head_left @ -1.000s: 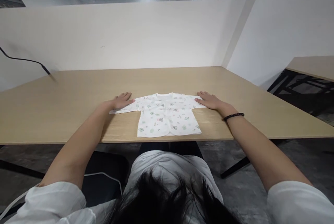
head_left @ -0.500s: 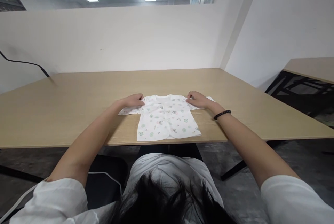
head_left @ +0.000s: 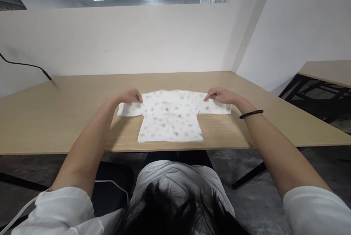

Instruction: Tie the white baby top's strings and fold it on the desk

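White shirt [head_left: 170,118] at centre frame, spread with its neck toward the top and its hem toward me, over the near part of the table [head_left: 82,90]. My left hand [head_left: 129,96] is at the upper edge of the sleeve left of centre, fingers curled and pressed together, pinching cloth near the shoulder. My right hand [head_left: 221,95] grips the opposite sleeve in the same way, fingertips drawn in on the fabric; the thumb's exact hold is hard to make out. Both cuffs stick out beyond my grip. I judge the step in hand to be shifting the shirt by its two shoulders, perhaps slightly raised; the print is blurred, and I cannot tell whether the hem touches the wood. The next move seems to call for an even pull from both sides, hands level, so that neither sleeve twists and the body stays square; slack at the middle could bunch. Against the frame half a second back: the collar sits higher in view, the hem has moved up and a little left, and my hands stand wider apart. The bracelet [head_left: 251,114] on my right wrist has gone outward with the arm. Black cable [head_left: 27,64] at the left edge, much as it was.
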Action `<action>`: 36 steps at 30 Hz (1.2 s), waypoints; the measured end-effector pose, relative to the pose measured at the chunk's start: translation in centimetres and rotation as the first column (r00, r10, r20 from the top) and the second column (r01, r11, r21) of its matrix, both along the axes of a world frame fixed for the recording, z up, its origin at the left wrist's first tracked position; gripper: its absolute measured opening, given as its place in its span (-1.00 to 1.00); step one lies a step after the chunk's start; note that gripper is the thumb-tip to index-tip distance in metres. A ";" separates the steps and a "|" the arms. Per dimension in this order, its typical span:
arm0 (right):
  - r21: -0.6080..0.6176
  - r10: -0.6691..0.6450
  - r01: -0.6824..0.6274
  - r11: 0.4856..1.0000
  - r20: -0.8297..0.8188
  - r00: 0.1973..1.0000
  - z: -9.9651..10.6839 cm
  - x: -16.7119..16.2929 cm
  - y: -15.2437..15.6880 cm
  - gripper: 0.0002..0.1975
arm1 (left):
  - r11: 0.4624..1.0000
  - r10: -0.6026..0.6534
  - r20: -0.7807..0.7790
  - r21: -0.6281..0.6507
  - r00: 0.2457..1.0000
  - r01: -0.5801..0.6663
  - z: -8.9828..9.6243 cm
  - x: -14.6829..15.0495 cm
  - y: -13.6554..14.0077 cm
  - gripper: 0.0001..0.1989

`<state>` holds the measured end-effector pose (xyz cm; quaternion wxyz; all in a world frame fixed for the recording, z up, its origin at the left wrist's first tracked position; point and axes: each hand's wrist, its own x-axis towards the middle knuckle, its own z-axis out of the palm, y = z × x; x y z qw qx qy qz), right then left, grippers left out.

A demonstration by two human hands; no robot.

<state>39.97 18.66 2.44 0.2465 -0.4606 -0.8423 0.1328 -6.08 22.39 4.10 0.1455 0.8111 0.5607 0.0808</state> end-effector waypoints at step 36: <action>0.150 -0.813 0.800 0.581 0.135 0.566 -9.3 1.5 -14.9 -0.30 | 0.859 0.478 0.018 0.197 0.878 -0.472 -8.1 0.1 -20.0 -0.41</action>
